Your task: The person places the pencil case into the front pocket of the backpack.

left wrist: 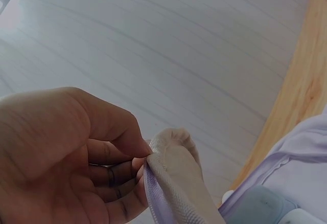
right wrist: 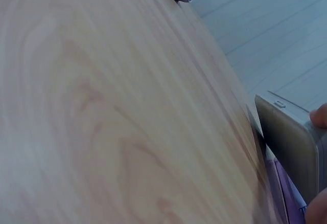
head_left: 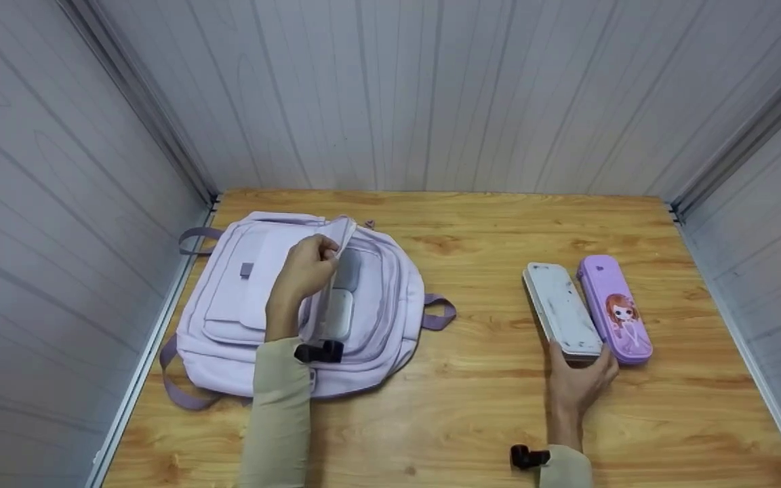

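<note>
A lavender backpack (head_left: 228,366) lies on the table at the left. My left hand (head_left: 306,268) pinches the zippered edge of its front pocket flap (left wrist: 163,183) between thumb and fingers, lifting it. Inside the opened pocket sit a grey-blue rounded box (head_left: 348,270) and a white rounded box (head_left: 338,315). At the right, my right hand (head_left: 577,386) grips the near end of a white marbled pencil case (head_left: 562,308), thumb on one side and fingers on the other. The case looks tilted in the right wrist view, where only fingertips (right wrist: 321,115) show.
A purple pencil case (head_left: 607,285) with a doll picture lies just right of the white one. Pale panel walls (head_left: 397,95) enclose the wooden table (head_left: 472,407) at the back and sides. Purple straps (head_left: 439,313) stick out from the backpack.
</note>
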A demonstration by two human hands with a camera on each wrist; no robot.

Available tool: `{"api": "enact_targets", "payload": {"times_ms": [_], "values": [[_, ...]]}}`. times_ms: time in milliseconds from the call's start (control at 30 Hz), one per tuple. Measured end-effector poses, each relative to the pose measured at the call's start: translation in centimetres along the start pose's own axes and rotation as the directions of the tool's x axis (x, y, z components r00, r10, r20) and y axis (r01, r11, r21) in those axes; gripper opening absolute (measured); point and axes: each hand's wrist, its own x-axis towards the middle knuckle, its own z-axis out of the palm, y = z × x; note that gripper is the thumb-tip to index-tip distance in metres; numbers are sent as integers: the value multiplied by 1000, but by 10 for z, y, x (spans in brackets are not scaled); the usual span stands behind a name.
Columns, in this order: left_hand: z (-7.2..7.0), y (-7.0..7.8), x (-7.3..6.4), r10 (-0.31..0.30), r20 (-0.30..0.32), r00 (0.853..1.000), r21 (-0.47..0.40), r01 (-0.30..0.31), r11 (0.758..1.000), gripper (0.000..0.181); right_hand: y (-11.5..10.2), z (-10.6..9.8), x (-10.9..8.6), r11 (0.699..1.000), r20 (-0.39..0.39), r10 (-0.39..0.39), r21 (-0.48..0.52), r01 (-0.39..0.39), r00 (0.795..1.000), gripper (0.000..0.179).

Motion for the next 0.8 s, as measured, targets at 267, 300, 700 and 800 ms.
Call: {"api": "enact_targets", "payload": {"times_ms": [267,300,700,800], "values": [[0,0,0,-13,1,1000,-5,13,1000,28,-4,2,1,996,-25,-45,79,47,999,88],[0,0,0,-12,0,1000,-5,12,1000,28,-4,2,1,993,-20,-46,110,48,999,86],[1,-1,0,1,9,1000,-6,-1,1000,28,-22,11,-5,933,140,-20,359,-32,990,65],[1,-1,0,0,15,1000,-9,1,1000,28,-28,15,-8,920,176,-23,388,-48,984,65]]}}
